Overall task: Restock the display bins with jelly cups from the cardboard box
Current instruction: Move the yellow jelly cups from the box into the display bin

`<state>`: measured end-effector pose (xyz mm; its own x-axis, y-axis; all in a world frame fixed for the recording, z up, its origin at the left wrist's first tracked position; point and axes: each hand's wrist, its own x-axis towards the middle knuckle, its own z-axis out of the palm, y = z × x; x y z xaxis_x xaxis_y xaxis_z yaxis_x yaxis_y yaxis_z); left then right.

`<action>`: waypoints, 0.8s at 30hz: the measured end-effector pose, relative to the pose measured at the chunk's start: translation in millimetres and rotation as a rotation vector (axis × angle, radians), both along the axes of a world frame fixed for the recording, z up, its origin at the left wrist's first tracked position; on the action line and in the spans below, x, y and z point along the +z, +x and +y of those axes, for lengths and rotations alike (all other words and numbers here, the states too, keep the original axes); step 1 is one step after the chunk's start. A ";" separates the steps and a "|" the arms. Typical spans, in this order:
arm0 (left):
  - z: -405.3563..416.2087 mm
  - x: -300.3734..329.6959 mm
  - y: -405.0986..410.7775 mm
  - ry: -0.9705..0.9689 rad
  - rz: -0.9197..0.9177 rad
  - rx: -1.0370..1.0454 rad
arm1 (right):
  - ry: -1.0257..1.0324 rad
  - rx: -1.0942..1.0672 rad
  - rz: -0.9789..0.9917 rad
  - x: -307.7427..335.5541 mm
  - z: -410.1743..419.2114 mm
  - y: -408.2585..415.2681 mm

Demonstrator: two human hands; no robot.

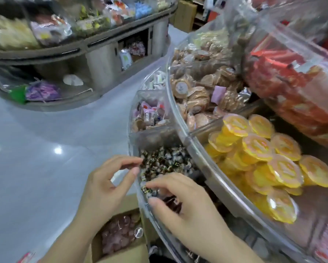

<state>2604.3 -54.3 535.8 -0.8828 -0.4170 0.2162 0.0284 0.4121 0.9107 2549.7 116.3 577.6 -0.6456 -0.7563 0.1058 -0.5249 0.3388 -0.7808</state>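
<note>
An open cardboard box (121, 251) stands on the floor at the bottom, with pinkish jelly cups (119, 234) inside. My left hand (108, 185) hovers above it at the clear rim of a low bin (138, 188) of dark-wrapped candies (165, 162). Its thumb and forefinger curve toward each other with a gap, and I see nothing between them. My right hand (186, 205) reaches into the same bin, its fingers curled over a few dark candies. Yellow jelly cups (261, 149) fill a higher bin on the right.
The curved clear display (180, 130) also holds brown wrapped cakes (197, 95), mixed sweets (149, 114) and red packets (284, 73) above. A second round display stand (79, 54) stands across the glossy grey floor (36, 149).
</note>
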 end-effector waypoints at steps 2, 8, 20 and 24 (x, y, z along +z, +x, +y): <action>-21.1 -43.9 40.0 0.126 -0.135 0.165 | 0.191 0.163 -0.133 -47.3 -34.8 17.0; -53.0 -218.0 146.6 0.391 -0.533 0.438 | 0.759 0.427 -0.426 -257.5 -95.0 93.1; -55.4 -588.5 174.7 0.435 -0.951 0.253 | 1.150 0.019 -0.329 -671.6 -117.2 62.3; -55.8 -653.9 146.8 0.426 -0.956 0.225 | 1.303 0.309 -0.020 -752.1 -130.7 33.8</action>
